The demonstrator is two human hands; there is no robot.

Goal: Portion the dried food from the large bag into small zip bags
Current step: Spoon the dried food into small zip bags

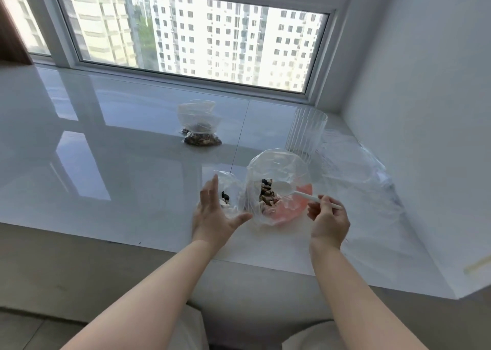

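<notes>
The large clear bag (276,169) of dried food stands open near the sill's front edge, its lower part tinted pink. My right hand (329,219) pinches the handle of a white plastic spoon (297,191) whose bowl reaches into that bag over the dark and tan pieces. Just left of it is a small zip bag (228,195) with a few pieces inside. My left hand (215,211) is beside this small bag with fingers straight and thumb spread beneath it. Two filled small zip bags (200,126) lie stacked farther back.
A ribbed clear glass (307,134) stands behind the large bag. Crumpled clear plastic (366,174) lies along the right wall. The glossy white sill (106,150) stretches left, and a window (191,30) lies beyond it.
</notes>
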